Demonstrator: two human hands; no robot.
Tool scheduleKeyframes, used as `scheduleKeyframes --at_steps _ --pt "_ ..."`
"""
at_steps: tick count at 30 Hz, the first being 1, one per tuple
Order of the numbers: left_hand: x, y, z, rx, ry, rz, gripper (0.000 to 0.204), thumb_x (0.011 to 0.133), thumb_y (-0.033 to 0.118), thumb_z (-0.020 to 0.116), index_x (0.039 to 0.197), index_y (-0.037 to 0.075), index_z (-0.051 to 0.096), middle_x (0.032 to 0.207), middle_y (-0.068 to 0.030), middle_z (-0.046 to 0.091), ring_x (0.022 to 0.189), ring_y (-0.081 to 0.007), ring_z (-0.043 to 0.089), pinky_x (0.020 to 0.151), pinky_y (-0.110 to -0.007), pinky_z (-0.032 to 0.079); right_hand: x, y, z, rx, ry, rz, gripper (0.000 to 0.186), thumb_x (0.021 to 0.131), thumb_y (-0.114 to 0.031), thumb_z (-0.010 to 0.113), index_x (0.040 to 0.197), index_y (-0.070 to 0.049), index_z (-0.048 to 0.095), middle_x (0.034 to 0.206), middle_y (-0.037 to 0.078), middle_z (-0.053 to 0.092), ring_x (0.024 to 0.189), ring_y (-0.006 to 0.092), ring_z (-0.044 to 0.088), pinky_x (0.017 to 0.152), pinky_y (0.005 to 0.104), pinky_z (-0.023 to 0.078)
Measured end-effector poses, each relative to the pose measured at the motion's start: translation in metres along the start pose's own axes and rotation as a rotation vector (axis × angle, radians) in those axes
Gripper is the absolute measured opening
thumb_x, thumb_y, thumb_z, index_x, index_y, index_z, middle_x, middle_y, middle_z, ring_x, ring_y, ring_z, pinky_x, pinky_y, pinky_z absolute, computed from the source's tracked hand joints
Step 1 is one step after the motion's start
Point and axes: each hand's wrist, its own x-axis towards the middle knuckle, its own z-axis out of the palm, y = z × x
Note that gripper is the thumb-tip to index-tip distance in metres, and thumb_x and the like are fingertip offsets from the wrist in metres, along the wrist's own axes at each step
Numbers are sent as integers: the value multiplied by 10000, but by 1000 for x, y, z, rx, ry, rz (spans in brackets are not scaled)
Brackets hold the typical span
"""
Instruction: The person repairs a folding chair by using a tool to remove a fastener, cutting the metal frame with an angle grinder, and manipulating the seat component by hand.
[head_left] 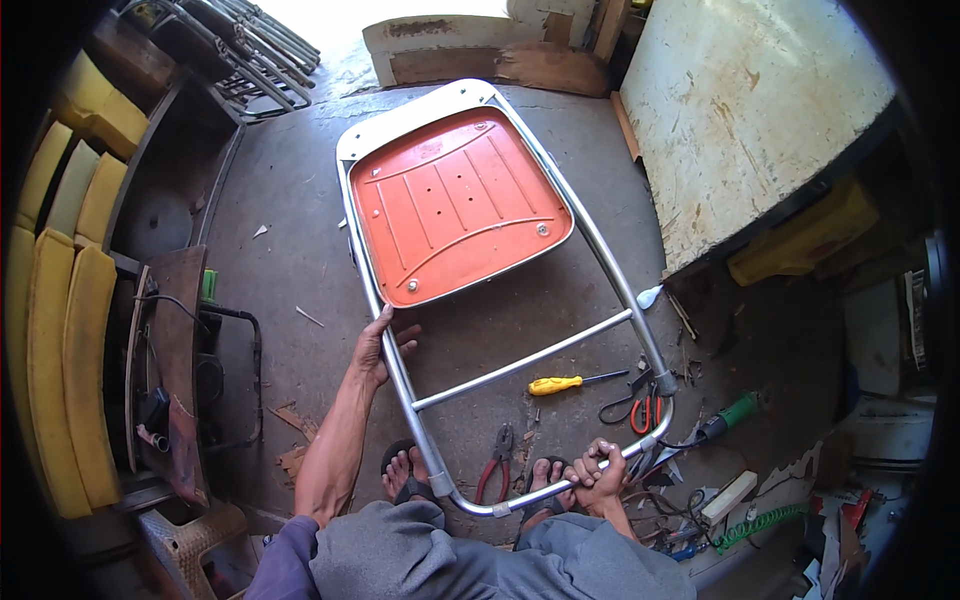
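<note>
A folded metal chair [520, 352] with a silver tube frame stretches away from me, its orange seat panel [460, 215] at the far end. Several bolt heads or washers show near the panel's corners. My left hand [376, 345] is closed round the left side tube just below the seat, thumb along the tube. At the near end, my right hand [597, 467] grips the curved bottom tube, fingers wrapped over it. On the floor, seen through the frame, lie a yellow-handled screwdriver [556, 385] and red-handled pliers [496, 465].
Orange-handled scissors [645, 412] and a green power tool [728, 417] lie to the right, beside cables and a coiled green hose [760, 525]. Yellow cushions [88, 375] line the left. A worn white board [755, 120] stands at right; stacked folding chairs [245, 60] are far left.
</note>
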Motion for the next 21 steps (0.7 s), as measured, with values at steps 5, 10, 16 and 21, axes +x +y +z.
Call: scheduleKeyframes --at_steps 5,10,16,21 --pt "2 2 -12 -26 30 6 291 925 341 704 1107 119 654 1002 -83 729 632 -156 709 453 -238 549 3 7 -3 0 28 19 279 945 -321 481 754 -119 502 450 -40 255 368 119 281 463 328 351" --pt "-2 3 -10 -33 51 28 345 866 299 782 1045 80 584 888 -77 708 490 -94 562 433 -240 488 6 6 -7 23 64 38 261 935 -324 506 777 -118 540 449 -50 279 373 101 290 443 310 333" --pt "-27 4 17 29 69 60 331 845 232 795 1012 77 555 703 2 565 488 -79 512 450 -237 468 10 4 -28 112 104 53 239 955 -330 518 845 -123 568 454 -70 301 367 79 291 425 278 318" --pt "-49 -6 13 29 129 57 317 823 186 788 976 98 525 639 16 510 483 -96 510 452 -241 463 6 3 -41 78 181 42 252 967 -352 530 855 -134 591 468 -79 311 367 75 294 394 275 297"
